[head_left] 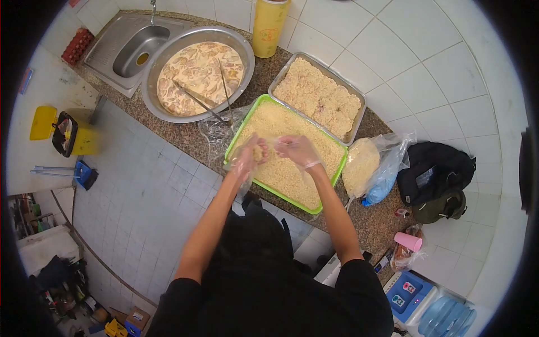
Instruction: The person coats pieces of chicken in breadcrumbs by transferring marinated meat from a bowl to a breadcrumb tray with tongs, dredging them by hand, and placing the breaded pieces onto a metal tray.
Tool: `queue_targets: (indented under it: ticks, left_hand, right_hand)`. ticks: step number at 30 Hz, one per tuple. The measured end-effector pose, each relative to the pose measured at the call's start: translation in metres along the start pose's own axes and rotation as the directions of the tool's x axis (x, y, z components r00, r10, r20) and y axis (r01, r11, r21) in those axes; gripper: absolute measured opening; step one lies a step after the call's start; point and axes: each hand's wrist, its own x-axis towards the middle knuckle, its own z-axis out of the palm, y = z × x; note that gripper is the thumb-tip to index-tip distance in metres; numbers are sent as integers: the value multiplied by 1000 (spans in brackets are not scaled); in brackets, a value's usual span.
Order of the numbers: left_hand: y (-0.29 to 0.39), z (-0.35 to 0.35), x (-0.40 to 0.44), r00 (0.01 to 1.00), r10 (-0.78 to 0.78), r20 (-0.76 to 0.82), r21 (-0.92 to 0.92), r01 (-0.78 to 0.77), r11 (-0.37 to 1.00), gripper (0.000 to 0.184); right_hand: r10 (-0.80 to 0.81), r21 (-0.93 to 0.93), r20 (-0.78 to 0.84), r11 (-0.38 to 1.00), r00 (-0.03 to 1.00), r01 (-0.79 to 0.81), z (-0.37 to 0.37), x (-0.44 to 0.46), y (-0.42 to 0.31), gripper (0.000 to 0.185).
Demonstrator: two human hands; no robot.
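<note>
Pale crumb-coated piece [259, 153], blurred, within curled left hand [245, 160] above lime-green rectangular tray [286, 200], likely so anything loose lands there. Right hand [296, 150] over same tray; cannot tell whether holding anything. Silvery metal tray [359, 121] just beyond lime-green tray, probably for short reach.

Thin, see-through plastic gloves [309, 156] and a smooth, rectangular lime-green plastic tray [292, 200] of rough, matt pale-yellow crumbs [292, 177] contrast with a round bowl [150, 78] of smooth silvery metal, a speckled brown stone-like surface [368, 223] and glossy white wall tiles [387, 45].
</note>
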Motion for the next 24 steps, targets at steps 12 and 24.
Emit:
queue_targets:
  ticks: [12, 24]
  left_hand:
    - [-28, -6, 38, 966, -127, -225, -33, 122, 992, 41]
    - [-8, 7, -7, 935, 143, -324, 250, -61, 966, 49]
  right_hand:
    - [-374, -609, -69, 751, 925, 258, 1, -24, 23, 30]
    - [32, 38, -137, 999, 990, -27, -17, -14, 83, 23]
